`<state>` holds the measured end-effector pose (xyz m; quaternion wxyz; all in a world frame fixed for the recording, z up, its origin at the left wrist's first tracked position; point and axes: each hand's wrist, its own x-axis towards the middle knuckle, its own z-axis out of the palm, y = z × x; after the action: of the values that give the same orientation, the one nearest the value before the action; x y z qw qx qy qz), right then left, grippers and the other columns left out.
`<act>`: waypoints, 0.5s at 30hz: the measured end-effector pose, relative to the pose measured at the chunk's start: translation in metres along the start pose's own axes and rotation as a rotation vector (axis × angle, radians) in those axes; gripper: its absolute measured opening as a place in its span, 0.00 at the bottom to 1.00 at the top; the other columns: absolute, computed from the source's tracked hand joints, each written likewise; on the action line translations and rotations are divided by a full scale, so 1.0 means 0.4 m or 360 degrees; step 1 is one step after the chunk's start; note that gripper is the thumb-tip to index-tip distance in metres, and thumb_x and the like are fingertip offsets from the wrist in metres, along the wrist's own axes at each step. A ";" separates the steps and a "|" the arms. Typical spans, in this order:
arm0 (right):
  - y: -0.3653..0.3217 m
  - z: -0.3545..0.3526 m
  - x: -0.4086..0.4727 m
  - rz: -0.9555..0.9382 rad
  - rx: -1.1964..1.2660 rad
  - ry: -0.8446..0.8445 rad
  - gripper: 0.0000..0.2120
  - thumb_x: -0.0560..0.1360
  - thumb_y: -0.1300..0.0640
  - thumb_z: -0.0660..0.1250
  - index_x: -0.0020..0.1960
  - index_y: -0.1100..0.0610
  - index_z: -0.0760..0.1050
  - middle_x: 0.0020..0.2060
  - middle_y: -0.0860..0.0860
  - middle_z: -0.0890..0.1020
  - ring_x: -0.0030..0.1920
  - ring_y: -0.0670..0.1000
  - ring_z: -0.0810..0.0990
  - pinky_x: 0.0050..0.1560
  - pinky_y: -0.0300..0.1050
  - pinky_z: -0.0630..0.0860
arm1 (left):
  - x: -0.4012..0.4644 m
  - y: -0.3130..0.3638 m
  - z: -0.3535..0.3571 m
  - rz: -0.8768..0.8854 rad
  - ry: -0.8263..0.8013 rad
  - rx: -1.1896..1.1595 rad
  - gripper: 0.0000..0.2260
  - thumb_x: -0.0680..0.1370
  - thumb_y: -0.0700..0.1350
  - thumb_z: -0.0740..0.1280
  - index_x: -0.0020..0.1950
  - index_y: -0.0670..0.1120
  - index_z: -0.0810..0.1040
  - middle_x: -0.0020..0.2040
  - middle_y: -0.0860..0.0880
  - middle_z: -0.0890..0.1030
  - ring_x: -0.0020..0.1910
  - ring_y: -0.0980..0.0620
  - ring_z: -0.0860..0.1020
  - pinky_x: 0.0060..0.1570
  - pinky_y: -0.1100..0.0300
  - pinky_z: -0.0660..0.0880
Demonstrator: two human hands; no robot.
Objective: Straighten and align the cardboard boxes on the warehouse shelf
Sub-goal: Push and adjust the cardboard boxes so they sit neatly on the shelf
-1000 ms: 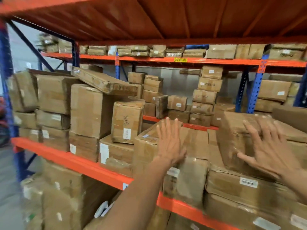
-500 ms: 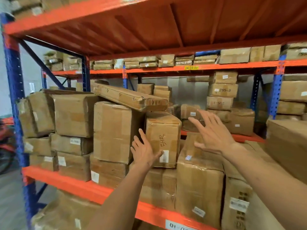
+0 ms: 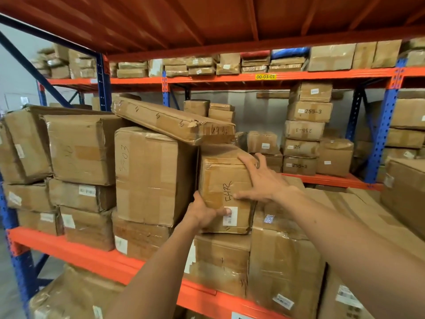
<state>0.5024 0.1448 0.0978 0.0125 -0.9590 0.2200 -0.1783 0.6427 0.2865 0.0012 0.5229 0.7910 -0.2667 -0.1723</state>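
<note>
A small upright cardboard box [image 3: 226, 180] with handwriting and a white barcode label stands on a lower box at the middle of the orange shelf [image 3: 76, 250]. My left hand [image 3: 203, 211] grips its lower left corner, thumb across the front. My right hand [image 3: 262, 180] lies spread over its upper right edge and front. A long flat box [image 3: 170, 120] rests tilted above it, leaning on a tall box [image 3: 149, 176] marked 5503 just to the left. The small box's back is hidden.
Stacked boxes [image 3: 78, 146] fill the shelf's left side, some crooked. A large taped box [image 3: 282, 261] sits under my right forearm. A far rack with a blue upright [image 3: 384, 125] holds more stacks [image 3: 305, 130]. The orange deck [image 3: 207, 17] overhead is close.
Both hands moved onto the small labelled box: the left went from beside its lower left to gripping that corner, the right came down from the air onto its top right. The view shifted closer.
</note>
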 end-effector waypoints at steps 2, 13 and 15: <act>-0.014 0.009 0.016 0.0054 0.0158 0.0000 0.55 0.67 0.34 0.76 0.81 0.37 0.42 0.81 0.58 0.45 0.71 0.67 0.70 0.67 0.63 0.72 | 0.003 -0.017 -0.001 -0.0087 -0.0046 -0.0110 0.53 0.56 0.63 0.83 0.75 0.48 0.62 0.67 0.48 0.76 0.64 0.46 0.75 0.65 0.46 0.74; 0.041 0.021 0.011 0.0291 0.0735 0.0239 0.49 0.68 0.43 0.80 0.81 0.44 0.57 0.77 0.54 0.60 0.75 0.62 0.64 0.72 0.61 0.65 | 0.008 0.012 0.039 -0.0334 -0.0084 -0.0715 0.61 0.55 0.62 0.84 0.81 0.57 0.53 0.72 0.46 0.72 0.65 0.43 0.73 0.64 0.43 0.73; 0.063 0.026 0.009 0.0333 0.0819 0.0284 0.49 0.67 0.42 0.80 0.80 0.44 0.58 0.76 0.54 0.62 0.75 0.61 0.64 0.73 0.61 0.64 | 0.012 0.025 0.049 -0.0268 -0.0083 -0.0656 0.61 0.51 0.64 0.84 0.79 0.57 0.59 0.68 0.48 0.75 0.62 0.45 0.74 0.61 0.43 0.74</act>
<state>0.4984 0.1202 0.0866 0.2541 -0.8770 0.2654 -0.3095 0.6335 0.2661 0.0029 0.6503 0.6821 -0.1724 -0.2866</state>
